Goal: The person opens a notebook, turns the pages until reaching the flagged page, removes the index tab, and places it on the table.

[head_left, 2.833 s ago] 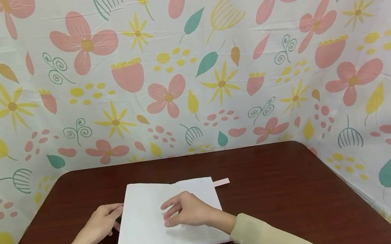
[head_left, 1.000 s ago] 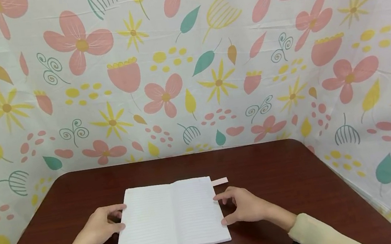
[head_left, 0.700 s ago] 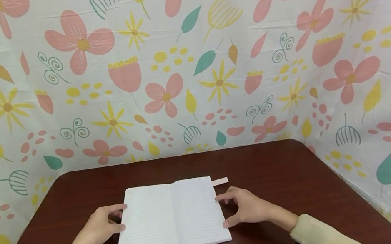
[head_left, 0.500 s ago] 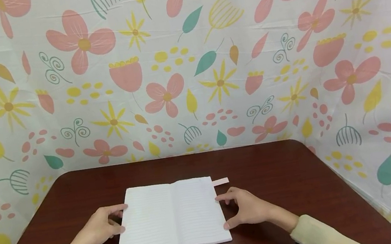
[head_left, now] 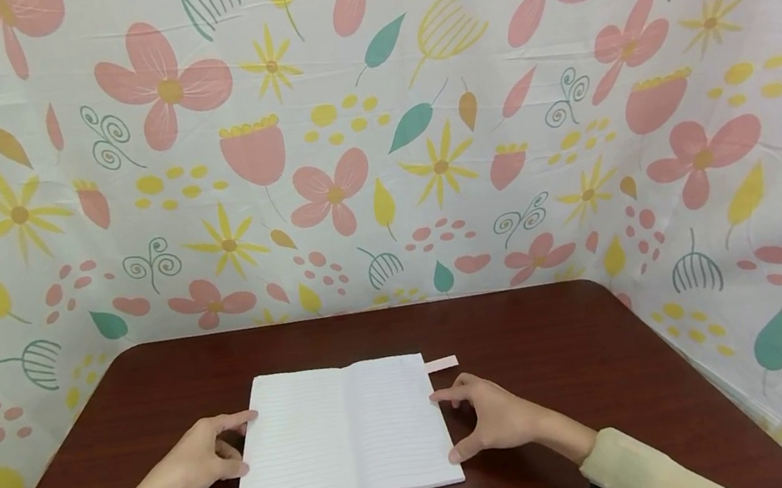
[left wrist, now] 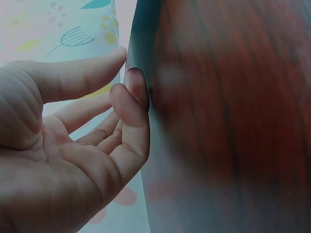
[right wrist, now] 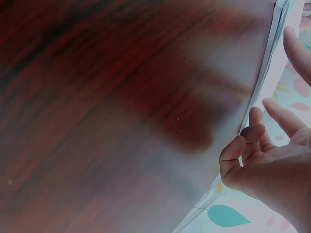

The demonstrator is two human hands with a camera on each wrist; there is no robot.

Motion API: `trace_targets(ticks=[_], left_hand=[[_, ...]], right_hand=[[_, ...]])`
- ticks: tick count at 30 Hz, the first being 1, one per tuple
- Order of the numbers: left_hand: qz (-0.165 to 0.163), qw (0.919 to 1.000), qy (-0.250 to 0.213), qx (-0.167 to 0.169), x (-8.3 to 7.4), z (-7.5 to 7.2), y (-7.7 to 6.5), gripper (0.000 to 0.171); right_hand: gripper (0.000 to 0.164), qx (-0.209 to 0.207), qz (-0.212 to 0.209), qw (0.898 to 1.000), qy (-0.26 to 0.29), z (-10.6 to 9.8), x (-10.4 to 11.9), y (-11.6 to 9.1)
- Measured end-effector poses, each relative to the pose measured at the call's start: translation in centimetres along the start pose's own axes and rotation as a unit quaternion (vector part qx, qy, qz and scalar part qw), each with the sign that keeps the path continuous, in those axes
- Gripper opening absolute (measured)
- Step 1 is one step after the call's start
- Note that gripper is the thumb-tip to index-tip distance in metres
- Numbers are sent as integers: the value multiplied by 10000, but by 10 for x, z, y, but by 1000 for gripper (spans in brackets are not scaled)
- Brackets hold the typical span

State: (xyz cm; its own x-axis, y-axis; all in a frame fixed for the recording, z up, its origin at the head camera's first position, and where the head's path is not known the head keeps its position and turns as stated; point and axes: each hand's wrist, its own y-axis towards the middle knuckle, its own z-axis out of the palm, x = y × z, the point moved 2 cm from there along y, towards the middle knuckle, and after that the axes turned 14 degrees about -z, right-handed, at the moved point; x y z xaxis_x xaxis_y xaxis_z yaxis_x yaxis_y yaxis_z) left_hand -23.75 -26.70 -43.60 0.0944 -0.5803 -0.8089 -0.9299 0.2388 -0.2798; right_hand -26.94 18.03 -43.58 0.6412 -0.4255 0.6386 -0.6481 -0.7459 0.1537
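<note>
An open notebook (head_left: 307, 442) with blank lined pages lies flat on the dark wooden table. A pale ribbon-like strip (head_left: 443, 363) sticks out past its upper right edge. At the left edge is my left hand (head_left: 199, 458), index fingertip on the page border and thumb lower down beside the edge. My right hand (head_left: 496, 414) touches the right edge with index finger and thumb spread apart. In the right wrist view the notebook's edge (right wrist: 267, 63) runs by the right fingers, the outer ones bent. The left wrist view shows the left thumb (left wrist: 87, 77) against the page edge.
The reddish-brown table (head_left: 549, 338) has rounded far corners. Behind and around it hangs a white cloth (head_left: 371, 112) printed with flowers and leaves. Beige sleeves and dark wrist straps are on both arms.
My right hand has moved from above the pages to the notebook's right edge, and the pages now lie flatter. The left thumb has slid slightly nearer along the left edge.
</note>
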Motion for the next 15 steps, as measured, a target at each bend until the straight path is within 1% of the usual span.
trace_targets(ticks=[6, 15], left_hand=[[29, 10000, 24, 89, 0, -2, -1, 73], [29, 10000, 43, 38, -1, -2, -1, 73]], right_hand=[[82, 20, -9, 9999, -99, 0, 0, 0], [83, 52, 137, 9996, -260, 2, -1, 0]])
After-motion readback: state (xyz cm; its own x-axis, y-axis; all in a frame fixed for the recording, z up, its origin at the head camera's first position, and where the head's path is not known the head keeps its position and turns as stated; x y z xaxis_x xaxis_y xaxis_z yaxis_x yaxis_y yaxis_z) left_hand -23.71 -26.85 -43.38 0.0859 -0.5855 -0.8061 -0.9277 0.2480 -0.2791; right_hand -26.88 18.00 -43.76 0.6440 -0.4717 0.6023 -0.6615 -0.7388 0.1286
